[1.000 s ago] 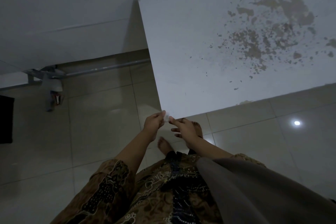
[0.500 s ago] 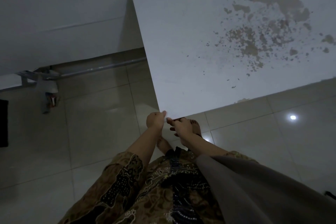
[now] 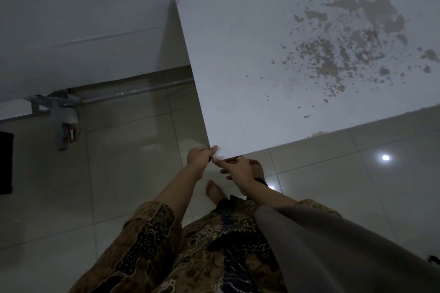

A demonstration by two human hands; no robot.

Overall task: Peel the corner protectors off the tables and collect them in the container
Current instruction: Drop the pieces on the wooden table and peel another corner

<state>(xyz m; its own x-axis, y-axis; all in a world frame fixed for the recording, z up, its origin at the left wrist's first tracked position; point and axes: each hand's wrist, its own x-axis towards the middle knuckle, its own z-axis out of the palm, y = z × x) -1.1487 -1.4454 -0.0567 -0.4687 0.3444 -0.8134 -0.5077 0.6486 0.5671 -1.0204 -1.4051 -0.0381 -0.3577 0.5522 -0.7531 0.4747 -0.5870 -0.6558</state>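
Translucent corner protector point(image 3: 219, 156) partly lifting off white table point(image 3: 262, 66) corner; left hand point(image 3: 199, 156) and right hand point(image 3: 235, 169) both pinching it; container unseen, collecting pending.

You wear a brown batik dress point(image 3: 166, 252) patterned with dark patches, pale dotted outlines and leafy shapes, its sleeves ending near your elbows. A plain grey cloth point(image 3: 333, 252) hangs down your right side. Your feet point(image 3: 215, 191) are bare.
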